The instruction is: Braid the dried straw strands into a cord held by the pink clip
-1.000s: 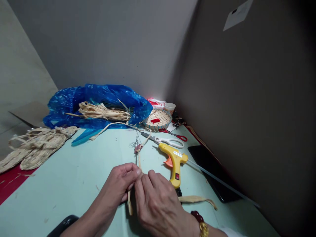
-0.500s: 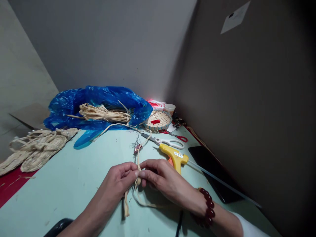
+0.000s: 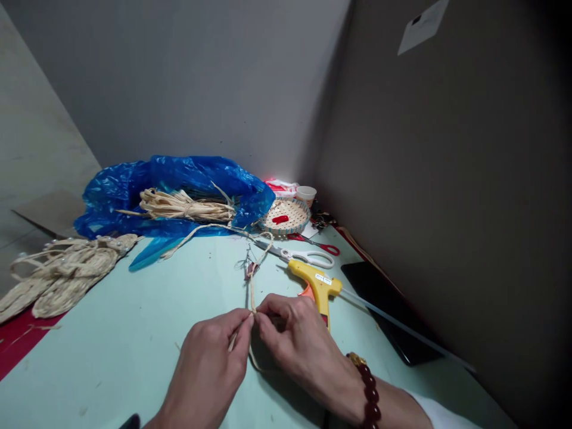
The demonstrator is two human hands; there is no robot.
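Note:
A thin braided raffia cord [image 3: 252, 291] runs from a small dark clip-like piece [image 3: 251, 270] on the table toward me. My left hand [image 3: 214, 351] pinches strands at the cord's near end between thumb and forefinger. Right beside it, my right hand [image 3: 295, 342] pinches the same spot, its fingertips almost touching the left ones. A loose strand hangs below, curving under the right hand. The cord's far part loops past the clip-like piece and back toward a blue plastic bag [image 3: 116, 190].
A bundle of raffia [image 3: 179, 205] lies in the bag. Woven sandals [image 3: 80, 271] lie at left. Toward the right are white-handled scissors [image 3: 308, 257], red-handled scissors [image 3: 324, 247], a yellow glue gun [image 3: 313, 283], and a dark flat device [image 3: 384, 316]. A small basket [image 3: 292, 223] and cup [image 3: 306, 195] stand behind.
Both hands have turned over slightly, knuckles higher, and pinch the cord closer together. The strand ends that hung below the left hand are now hidden. The view has shifted a little.

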